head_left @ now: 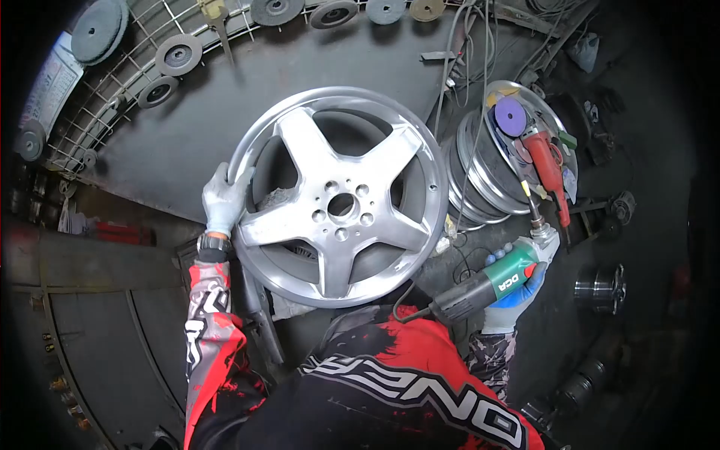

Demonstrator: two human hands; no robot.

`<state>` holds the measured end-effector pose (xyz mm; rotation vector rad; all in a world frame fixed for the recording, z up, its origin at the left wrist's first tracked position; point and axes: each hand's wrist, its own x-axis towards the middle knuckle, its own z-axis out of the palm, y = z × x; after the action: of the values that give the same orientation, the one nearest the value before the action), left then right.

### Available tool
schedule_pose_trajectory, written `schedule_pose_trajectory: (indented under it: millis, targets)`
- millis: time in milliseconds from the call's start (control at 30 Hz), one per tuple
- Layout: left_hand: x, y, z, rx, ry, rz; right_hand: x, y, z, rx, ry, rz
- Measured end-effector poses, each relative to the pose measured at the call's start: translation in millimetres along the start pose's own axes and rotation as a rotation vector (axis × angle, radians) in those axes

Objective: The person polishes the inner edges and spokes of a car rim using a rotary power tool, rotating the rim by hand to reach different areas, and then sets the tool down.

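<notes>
A silver five-spoke wheel rim (341,166) lies in front of me, its face towards the camera. My left hand (226,199), in a pale glove, grips the rim's left edge. At the right, my right hand (519,294), in a blue and grey glove, is wrapped round a green and black power tool (491,286) and holds it off to the rim's lower right. The tool's metal head points up and carries a thin shaft with a small pale tip (526,188). Its cable curves back near my shirt.
At the right, a red grinder (548,166) with a purple disc (510,116) rests on another wheel (480,169). Grinding discs (179,55) hang along a wire rack at the top. Cables hang behind the rim's right side. Metal parts (599,289) stand at the lower right.
</notes>
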<state>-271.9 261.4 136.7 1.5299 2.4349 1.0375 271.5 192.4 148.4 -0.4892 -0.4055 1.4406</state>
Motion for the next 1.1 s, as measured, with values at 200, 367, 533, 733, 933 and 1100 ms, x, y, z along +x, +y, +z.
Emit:
schedule_pose_trajectory:
  millis: [200, 367, 533, 733, 933, 1100]
  targets:
    - [-69.3, -10.5, 2.7, -0.222, 0.125, -0.202, 16.4, 8.9, 13.8, 0.004, -0.048, 0.017]
    - [-164.3, -22.9, 46.8, -0.493, 0.312, -0.556, 32.3, 19.6, 41.4, 0.012, -0.117, 0.060]
    - [-258.4, -2.3, 107.0, -0.210, 0.421, -0.769, 51.1, 42.6, 55.5, 0.072, -0.214, 0.120]
    - [-250.3, -28.1, 5.9, 0.172, -0.527, -0.334, 76.7, 82.5, 76.0, 0.015, -0.358, 0.198]
    - [-138.2, 33.8, -49.7, -0.216, -0.525, -0.042, 123.0, 68.4, 150.0, -0.273, -0.442, 0.055]
    - [-49.6, 129.9, -47.7, -0.462, -0.327, 0.307, 169.3, 40.7, 185.4, -0.471, -0.465, -0.116]
